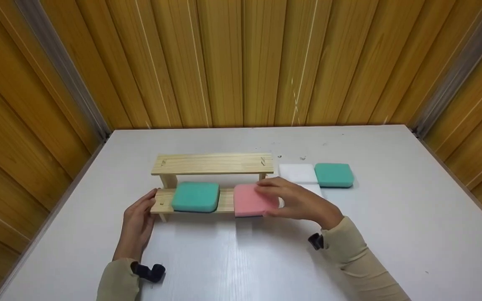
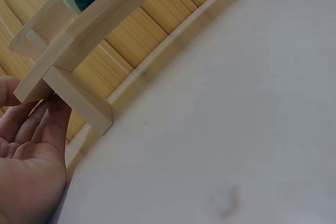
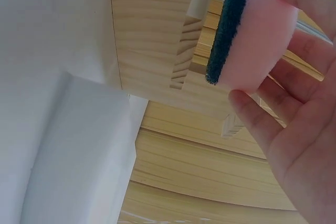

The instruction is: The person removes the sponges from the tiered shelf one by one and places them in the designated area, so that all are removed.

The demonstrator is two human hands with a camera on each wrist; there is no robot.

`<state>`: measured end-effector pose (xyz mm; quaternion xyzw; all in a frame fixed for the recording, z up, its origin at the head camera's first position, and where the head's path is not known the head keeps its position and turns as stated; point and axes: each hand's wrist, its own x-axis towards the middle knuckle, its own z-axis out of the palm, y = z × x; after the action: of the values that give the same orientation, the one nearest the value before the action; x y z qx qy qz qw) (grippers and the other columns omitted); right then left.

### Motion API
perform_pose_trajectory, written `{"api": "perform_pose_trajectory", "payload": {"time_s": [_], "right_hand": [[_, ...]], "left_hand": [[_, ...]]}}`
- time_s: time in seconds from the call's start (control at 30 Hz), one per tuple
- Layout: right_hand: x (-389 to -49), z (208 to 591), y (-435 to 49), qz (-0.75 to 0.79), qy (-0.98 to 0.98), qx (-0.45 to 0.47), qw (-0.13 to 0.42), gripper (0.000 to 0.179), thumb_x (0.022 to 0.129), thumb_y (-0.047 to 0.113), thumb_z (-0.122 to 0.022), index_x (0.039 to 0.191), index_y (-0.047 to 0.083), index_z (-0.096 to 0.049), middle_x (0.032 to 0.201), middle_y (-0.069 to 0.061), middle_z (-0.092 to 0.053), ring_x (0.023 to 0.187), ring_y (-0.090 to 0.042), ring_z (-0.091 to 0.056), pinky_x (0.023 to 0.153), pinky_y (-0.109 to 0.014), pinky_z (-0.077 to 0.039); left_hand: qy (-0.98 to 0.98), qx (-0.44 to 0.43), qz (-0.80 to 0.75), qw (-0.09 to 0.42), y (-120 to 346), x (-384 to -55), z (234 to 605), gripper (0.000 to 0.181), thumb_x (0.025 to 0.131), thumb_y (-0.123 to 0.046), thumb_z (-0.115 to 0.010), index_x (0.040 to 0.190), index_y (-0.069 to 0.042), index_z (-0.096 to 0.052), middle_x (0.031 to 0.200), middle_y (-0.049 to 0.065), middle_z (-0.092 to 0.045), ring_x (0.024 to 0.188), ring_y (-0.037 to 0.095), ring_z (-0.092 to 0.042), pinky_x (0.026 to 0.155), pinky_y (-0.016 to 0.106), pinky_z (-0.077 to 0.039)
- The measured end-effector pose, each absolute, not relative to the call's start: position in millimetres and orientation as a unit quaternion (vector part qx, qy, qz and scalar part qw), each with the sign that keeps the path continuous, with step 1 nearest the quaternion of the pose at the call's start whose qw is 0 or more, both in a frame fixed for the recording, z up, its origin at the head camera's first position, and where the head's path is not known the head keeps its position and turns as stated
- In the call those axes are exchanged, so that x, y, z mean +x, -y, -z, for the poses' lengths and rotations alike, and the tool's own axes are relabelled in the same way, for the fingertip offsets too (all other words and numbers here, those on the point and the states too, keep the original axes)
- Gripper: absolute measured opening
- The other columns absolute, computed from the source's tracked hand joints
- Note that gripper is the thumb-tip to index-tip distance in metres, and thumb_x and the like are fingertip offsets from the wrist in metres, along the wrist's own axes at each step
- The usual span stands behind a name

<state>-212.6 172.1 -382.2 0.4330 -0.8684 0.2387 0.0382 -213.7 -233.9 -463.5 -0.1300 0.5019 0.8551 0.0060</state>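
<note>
While the left grip (image 1: 135, 225) clamps the near left end of the wooden rack (image 1: 212, 163), the right grip (image 1: 297, 202) pinches the pink sponge (image 1: 249, 201) over the right end of the near tier (image 1: 226, 201).

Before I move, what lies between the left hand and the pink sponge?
In the head view, one green sponge lies on the lower wooden step between the left hand and the pink sponge; the step is bare on either side of it.
</note>
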Motion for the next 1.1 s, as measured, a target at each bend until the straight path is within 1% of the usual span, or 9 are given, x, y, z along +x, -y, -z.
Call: {"api": "perform_pose_trajectory", "payload": {"time_s": [0.27, 0.5, 0.6, 0.83, 0.93, 1.1], "right_hand": [[-211, 380, -182, -0.230, 0.863, 0.445, 0.067, 0.055, 0.085, 0.025, -0.074, 0.133, 0.004, -0.057, 0.137, -0.011, -0.054, 0.128, -0.028, -0.050, 0.103, -0.043, -0.050], [-210, 380, -193, -0.224, 0.863, 0.445, 0.084, 0.054, 0.084, 0.020, -0.074, 0.133, 0.002, -0.056, 0.136, -0.012, -0.055, 0.127, -0.029, -0.050, 0.102, -0.044, -0.050], [-209, 378, -200, -0.220, 0.872, 0.430, 0.083, 0.055, 0.084, 0.020, -0.075, 0.133, 0.002, -0.056, 0.136, -0.012, -0.055, 0.127, -0.030, -0.050, 0.101, -0.045, -0.051], [-207, 374, -214, -0.231, 0.888, 0.394, 0.056, 0.060, 0.083, 0.021, -0.076, 0.136, 0.004, -0.054, 0.141, -0.011, -0.052, 0.131, -0.029, -0.047, 0.105, -0.046, -0.048], [-207, 375, -219, -0.231, 0.887, 0.394, 0.063, 0.060, 0.082, 0.018, -0.077, 0.135, 0.003, -0.054, 0.141, -0.012, -0.052, 0.130, -0.029, -0.048, 0.104, -0.045, -0.049], [-207, 378, -229, -0.228, 0.889, 0.392, 0.073, 0.060, 0.081, 0.014, -0.077, 0.135, 0.002, -0.054, 0.140, -0.013, -0.053, 0.129, -0.030, -0.048, 0.103, -0.046, -0.049]], "left_hand": [[-0.506, -0.141, -0.851, 0.007, 235, -215, 464, 0.048, 0.097, -0.003, -0.048, 0.144, -0.004, -0.040, 0.154, 0.007, -0.036, 0.139, 0.016, -0.039, 0.105, 0.018, -0.046], [-0.511, -0.135, -0.849, 0.004, 234, -214, 465, 0.047, 0.098, -0.002, -0.045, 0.145, -0.003, -0.040, 0.154, 0.008, -0.037, 0.139, 0.015, -0.039, 0.104, 0.016, -0.046], [-0.511, -0.134, -0.849, 0.005, 234, -214, 464, 0.047, 0.098, -0.003, -0.045, 0.145, -0.003, -0.040, 0.154, 0.007, -0.037, 0.139, 0.015, -0.040, 0.103, 0.016, -0.047], [-0.495, -0.133, -0.859, 0.005, 236, -214, 464, 0.048, 0.097, -0.002, -0.047, 0.145, -0.003, -0.039, 0.154, 0.007, -0.036, 0.139, 0.014, -0.039, 0.105, 0.017, -0.046], [-0.492, -0.128, -0.861, 0.006, 236, -215, 464, 0.049, 0.097, -0.002, -0.047, 0.145, -0.003, -0.037, 0.155, 0.008, -0.034, 0.141, 0.014, -0.037, 0.105, 0.017, -0.045], [-0.488, -0.133, -0.863, 0.007, 235, -214, 464, 0.048, 0.097, -0.001, -0.047, 0.145, -0.002, -0.039, 0.154, 0.007, -0.035, 0.141, 0.015, -0.037, 0.105, 0.018, -0.045]]}}
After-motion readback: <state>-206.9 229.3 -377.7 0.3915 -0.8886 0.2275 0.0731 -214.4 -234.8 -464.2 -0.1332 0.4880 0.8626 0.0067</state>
